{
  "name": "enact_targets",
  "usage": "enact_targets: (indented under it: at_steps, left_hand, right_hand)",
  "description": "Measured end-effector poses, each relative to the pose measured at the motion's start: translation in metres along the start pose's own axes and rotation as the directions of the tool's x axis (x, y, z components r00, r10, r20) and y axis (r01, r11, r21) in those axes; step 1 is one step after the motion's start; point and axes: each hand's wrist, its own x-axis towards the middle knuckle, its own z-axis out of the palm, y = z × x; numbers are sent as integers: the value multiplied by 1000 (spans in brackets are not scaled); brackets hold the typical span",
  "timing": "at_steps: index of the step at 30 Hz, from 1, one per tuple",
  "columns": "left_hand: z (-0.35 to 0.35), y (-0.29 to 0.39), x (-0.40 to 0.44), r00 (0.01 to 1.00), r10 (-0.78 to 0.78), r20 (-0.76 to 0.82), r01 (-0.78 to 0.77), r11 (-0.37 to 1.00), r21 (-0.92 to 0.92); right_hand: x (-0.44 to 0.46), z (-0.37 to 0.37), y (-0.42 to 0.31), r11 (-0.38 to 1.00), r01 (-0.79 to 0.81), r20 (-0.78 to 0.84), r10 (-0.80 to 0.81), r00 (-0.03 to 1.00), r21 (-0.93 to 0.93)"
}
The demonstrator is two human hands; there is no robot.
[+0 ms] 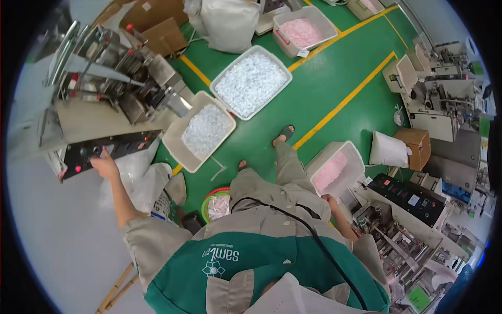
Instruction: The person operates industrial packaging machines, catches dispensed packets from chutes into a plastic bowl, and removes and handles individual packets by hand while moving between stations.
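My left hand [106,166] is at the control panel [117,152] of the machine on the left. A finger is stretched out toward the panel's knobs and buttons, and nothing is seen held in it. On the other side, my right hand [329,201] is at the near corner of a white plastic bin [351,180], fingers bent against its rim. Pink small pieces [330,171] lie inside this bin. Below the left machine's metal chute [178,103], a cream bin [177,137] holds whitish small pieces [207,131].
A white tub [285,86] of pale pieces stands on the green floor. A red-and-green round basket [205,205] sits by my legs. Another machine [402,251] is at right, near a white sack [388,149] and cardboard box [415,144]. A pink-filled bin [285,46] stands farther off.
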Motion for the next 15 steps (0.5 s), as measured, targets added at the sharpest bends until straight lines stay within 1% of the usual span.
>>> enact_targets:
  at_steps: [1, 2, 3, 5, 6, 7, 8, 9, 10, 11, 12, 13, 14, 15]
  left_hand:
    - [20, -1, -10, 998, -52, 23, 53, 998, -40]
    - [32, 14, -33, 998, -70, 11, 70, 994, -79]
    - [45, 33, -56, 996, -86, -2, 85, 989, -119]
    - [81, 69, -114, 976, -7, 216, 56, 973, -222]
    - [107, 90, -153, 939, 17, 342, 88, 954, -287]
    - [131, 109, -194, 880, 210, 425, -91, 955, -283]
    - [160, 142, -236, 525, 418, 741, -353, 899, -257]
    - [153, 183, -276, 356, 602, 715, -493, 771, -404]
    - [135, 240, -308, 77, 554, 829, -73, 833, -549]
    - [111, 302, -340, -210, 453, 866, 338, 865, -371]
    - [53, 382, -351, -297, 393, 870, 164, 919, -359]
    - [57, 425, -377, -329, 454, 828, 193, 891, -411]
    - [74, 462, -412, -281, 564, 776, 256, 824, -506]
    - [62, 499, -426, -195, 599, 777, 133, 801, -584]
  right_hand:
    - [9, -12, -18, 996, 36, -4, -36, 999, -87]
    - [24, -20, -25, 999, 33, -43, -33, 999, -1]
    - [45, -31, -29, 998, 24, -9, -24, 1000, 55]
    - [80, -57, -32, 988, -8, 72, -4, 997, 157]
    - [112, -67, -16, 991, 73, 60, -80, 995, 115]
    - [123, -85, -25, 990, 88, 27, -91, 995, 107]
    - [133, -105, -32, 990, 97, -13, -97, 995, 101]
    - [140, -121, -42, 989, 107, -52, -102, 993, 101]
    - [172, -131, -20, 979, 136, -69, -127, 990, 155]
    - [186, -151, -22, 979, 143, -121, -126, 985, 142]
    - [197, -164, -30, 979, 148, -169, -124, 978, 138]
    - [200, -177, -37, 981, 140, -214, -109, 971, 134]
    - [203, -196, -43, 991, 126, -287, -110, 952, 37]
    - [207, -205, -46, 991, 85, -282, -53, 958, 99]
